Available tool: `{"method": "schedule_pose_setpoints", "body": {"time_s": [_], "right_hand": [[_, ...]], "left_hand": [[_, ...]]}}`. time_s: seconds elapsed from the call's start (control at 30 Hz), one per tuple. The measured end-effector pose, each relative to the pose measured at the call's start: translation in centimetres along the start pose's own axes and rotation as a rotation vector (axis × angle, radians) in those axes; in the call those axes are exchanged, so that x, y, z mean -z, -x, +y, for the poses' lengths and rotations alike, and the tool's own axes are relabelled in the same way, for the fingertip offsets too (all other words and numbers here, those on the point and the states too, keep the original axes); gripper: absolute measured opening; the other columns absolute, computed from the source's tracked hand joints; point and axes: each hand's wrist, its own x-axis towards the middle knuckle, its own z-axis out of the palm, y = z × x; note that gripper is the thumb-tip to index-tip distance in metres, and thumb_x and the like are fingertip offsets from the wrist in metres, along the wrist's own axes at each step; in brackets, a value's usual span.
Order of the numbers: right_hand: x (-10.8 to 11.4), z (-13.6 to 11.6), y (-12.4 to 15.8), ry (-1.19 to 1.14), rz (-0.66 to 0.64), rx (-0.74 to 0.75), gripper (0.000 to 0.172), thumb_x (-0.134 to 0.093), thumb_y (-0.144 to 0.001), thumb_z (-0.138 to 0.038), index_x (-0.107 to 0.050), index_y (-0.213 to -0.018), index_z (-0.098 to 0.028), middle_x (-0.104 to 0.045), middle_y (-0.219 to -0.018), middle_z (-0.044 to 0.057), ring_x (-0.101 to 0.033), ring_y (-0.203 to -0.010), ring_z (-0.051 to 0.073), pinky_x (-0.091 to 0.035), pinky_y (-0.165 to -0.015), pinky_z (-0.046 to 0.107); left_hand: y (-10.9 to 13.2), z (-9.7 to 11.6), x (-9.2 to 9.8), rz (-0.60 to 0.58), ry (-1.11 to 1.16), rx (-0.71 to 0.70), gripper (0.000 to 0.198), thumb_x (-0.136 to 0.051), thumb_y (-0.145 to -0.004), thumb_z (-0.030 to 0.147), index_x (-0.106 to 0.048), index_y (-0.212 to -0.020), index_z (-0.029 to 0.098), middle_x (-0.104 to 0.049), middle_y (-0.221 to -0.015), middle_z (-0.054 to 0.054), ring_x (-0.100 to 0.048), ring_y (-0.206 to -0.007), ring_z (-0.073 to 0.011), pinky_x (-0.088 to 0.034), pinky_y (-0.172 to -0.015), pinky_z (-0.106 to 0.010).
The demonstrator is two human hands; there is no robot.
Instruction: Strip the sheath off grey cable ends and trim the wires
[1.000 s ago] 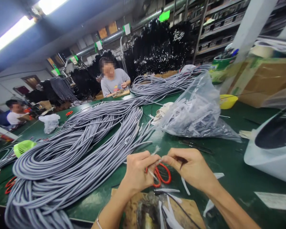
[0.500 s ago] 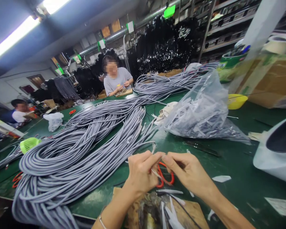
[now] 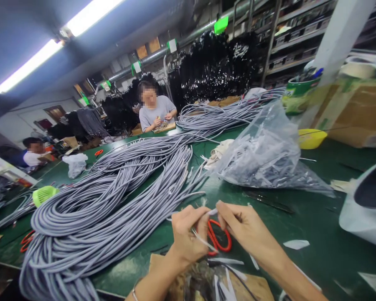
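The short pale piece (image 3: 212, 212) is up in front of you, above the table (image 3: 316, 225), spanning the small gap between your two hands; whether it is sleeve or tape is too small to tell. The fingers of your left hand (image 3: 189, 230) are pinched on one end and those of your right hand (image 3: 244, 225) on the other, while a thin whitish strand (image 3: 204, 241) hangs out of your left grip. Just beyond and partly hidden by your hands lie scissors (image 3: 228, 240) with smooth, looped red handles. Nearer you is a flat tan wooden board (image 3: 259, 286), carrying a dark, rough lump (image 3: 196, 281), limp white strips (image 3: 228, 288) and a thin black cord (image 3: 238, 275). To your left, a thick heap of round grey cables (image 3: 81, 213) curls in wide loops and takes up most of that side, its cut ends reaching close to your left hand. Straight past your right hand, a crinkled clear bag (image 3: 257, 163) stuffed with pale scraps blocks the way, a crumpled beige cloth (image 3: 219, 154) against it, and slim dark tools (image 3: 269, 202) lie in front. Further right stand a smooth white container (image 3: 360, 217) with a dark opening, a yellow bowl (image 3: 311, 140) and a taped cardboard box (image 3: 351, 108). Across the table sits a co-worker (image 3: 158, 109) in a grey shirt.
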Motion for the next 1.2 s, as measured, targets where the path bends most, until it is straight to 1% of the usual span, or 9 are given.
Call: {"method": "schedule_pose_setpoints", "body": {"time_s": [0.13,0.37,0.67,0.77,0.83,0.9,1.0,1.1,1.2], "right_hand": [[-0.5,0.1,0.5,0.042,0.021,0.072,0.043,-0.040,-0.081,-0.055,-0.054,-0.062,-0.019,-0.050,-0.054,-0.001,-0.045,-0.048,0.011,-0.039,-0.045,0.019],[-1.1,0.5,1.1,0.210,-0.010,0.170,0.044,-0.037,-0.086,-0.043,-0.045,-0.050,-0.019,-0.041,-0.044,-0.004,-0.035,-0.040,0.008,-0.030,-0.038,0.018],[-1.3,0.3,1.5,0.222,0.012,0.195,0.046,-0.036,-0.087,-0.040,-0.040,-0.046,-0.020,-0.040,-0.037,-0.005,-0.036,-0.033,0.007,-0.030,-0.035,0.018],[-0.8,0.3,1.4,0.223,0.142,0.191,0.047,-0.037,-0.088,-0.041,-0.041,-0.046,-0.020,-0.039,-0.034,-0.006,-0.036,-0.030,0.007,-0.030,-0.034,0.018],[-0.2,0.2,1.1,0.239,0.243,0.181,0.044,-0.037,-0.089,-0.041,-0.049,-0.051,-0.020,-0.041,-0.034,-0.006,-0.038,-0.029,0.007,-0.032,-0.034,0.018],[0.5,0.1,0.8,0.297,0.318,0.237,0.039,-0.037,-0.090,-0.039,-0.059,-0.064,-0.020,-0.049,-0.043,-0.004,-0.044,-0.033,0.008,-0.037,-0.038,0.018],[1.0,0.2,0.5,0.458,0.352,0.438,0.032,-0.040,-0.089,-0.037,-0.066,-0.081,-0.020,-0.058,-0.064,0.001,-0.054,-0.048,0.009,-0.042,-0.047,0.019],[0.9,0.6,0.5,0.611,0.390,0.548,0.029,-0.044,-0.088,-0.033,-0.068,-0.076,-0.020,-0.055,-0.065,0.001,-0.054,-0.050,0.008,-0.040,-0.047,0.018],[0.9,1.0,0.2,0.626,0.372,0.491,0.034,-0.042,-0.088,-0.033,-0.066,-0.067,-0.019,-0.054,-0.059,0.000,-0.052,-0.048,0.009,-0.038,-0.046,0.019]], "left_hand": [[0.0,0.1,0.0,0.074,0.088,0.203,0.025,-0.045,-0.086,0.018,-0.067,-0.076,0.011,-0.063,-0.058,-0.005,-0.054,-0.049,-0.0125,-0.039,-0.046,-0.021],[0.0,0.1,0.1,0.083,0.113,0.256,0.027,-0.045,-0.087,0.018,-0.066,-0.071,0.011,-0.061,-0.056,-0.005,-0.053,-0.049,-0.0122,-0.040,-0.049,-0.021],[0.2,0.1,0.0,0.050,0.071,0.232,0.028,-0.044,-0.087,0.020,-0.067,-0.072,0.011,-0.058,-0.054,-0.004,-0.049,-0.047,-0.0114,-0.037,-0.047,-0.022],[0.4,0.1,-0.2,-0.015,0.027,0.146,0.027,-0.045,-0.086,0.019,-0.068,-0.077,0.011,-0.055,-0.051,-0.002,-0.044,-0.043,-0.0103,-0.032,-0.043,-0.022],[0.4,0.2,-0.3,-0.078,0.021,0.102,0.026,-0.045,-0.085,0.019,-0.069,-0.081,0.011,-0.054,-0.050,-0.002,-0.044,-0.043,-0.0099,-0.031,-0.043,-0.022],[0.4,0.3,-0.3,-0.105,0.023,0.113,0.025,-0.046,-0.085,0.019,-0.070,-0.083,0.011,-0.054,-0.050,-0.002,-0.044,-0.043,-0.0096,-0.031,-0.043,-0.021],[0.0,0.2,0.0,-0.125,0.027,0.142,0.027,-0.045,-0.087,0.021,-0.070,-0.081,0.012,-0.052,-0.048,-0.001,-0.043,-0.042,-0.0093,-0.031,-0.042,-0.021],[-0.5,-0.3,0.4,-0.207,0.034,0.070,0.029,-0.044,-0.087,0.024,-0.070,-0.085,0.012,-0.054,-0.051,-0.002,-0.044,-0.044,-0.0102,-0.033,-0.043,-0.021],[-0.7,-1.0,0.7,-0.273,0.037,-0.006,0.030,-0.043,-0.088,0.026,-0.070,-0.087,0.012,-0.057,-0.057,-0.004,-0.048,-0.048,-0.0112,-0.038,-0.046,-0.021]]}}
